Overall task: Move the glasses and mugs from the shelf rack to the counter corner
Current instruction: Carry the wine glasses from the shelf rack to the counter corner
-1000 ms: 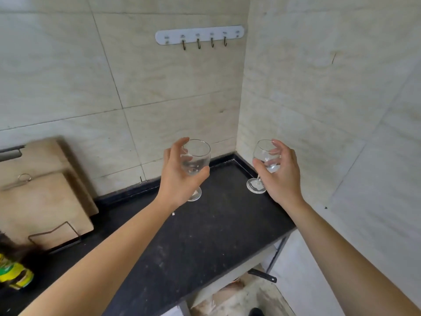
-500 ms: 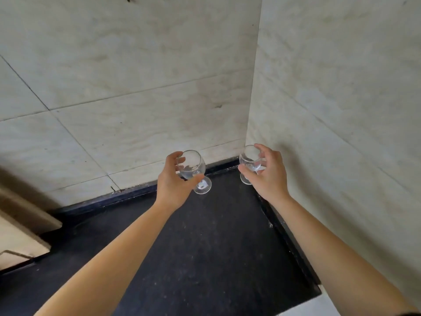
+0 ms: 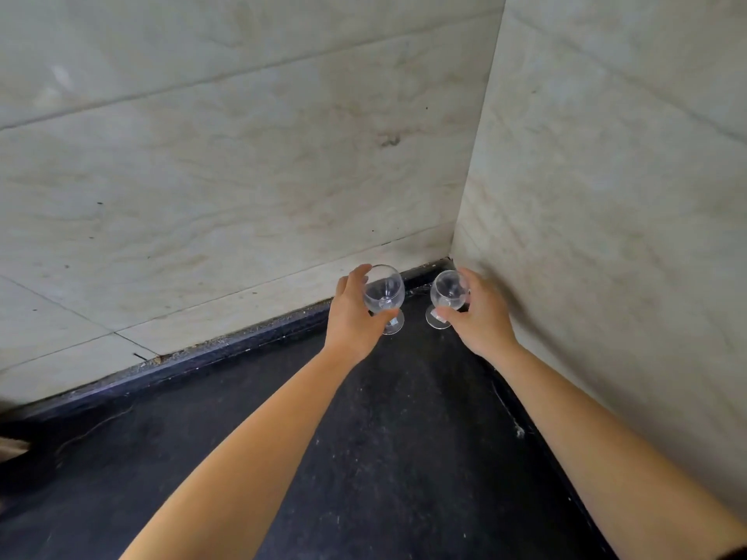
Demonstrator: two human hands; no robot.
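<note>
Two clear stemmed glasses stood upright in the far corner of the dark bench [image 3: 404,438], each held by one hand. The left hand [image 3: 351,317] gripped the left glass [image 3: 386,293] round its bowl, with its fingers [image 3: 357,274] curled over the far side near the rim and the thumb pressed against the near side low on the bowl. The right hand [image 3: 481,317] gripped the right glass [image 3: 446,291] in the same way, its fingers wrapped round the bowl from the right and its thumb across the lower front.

The glasses were near each other but apart, with a strip of bare bench between their feet. Both feet sat low at the bench surface; whether they rested on it or hung just above could not be told. The left glass was close to the back wall [image 3: 242,175], just in front of the dark raised strip [image 3: 242,345] that ran along the foot of that wall. The right glass was nearer the corner itself, just beside the side wall [image 3: 606,196]. Both walls were of pale, veined tile.

Both bare forearms reached in from the lower edge of the view over the speckled bench top, the left from the middle and the right from the lower right.
</note>
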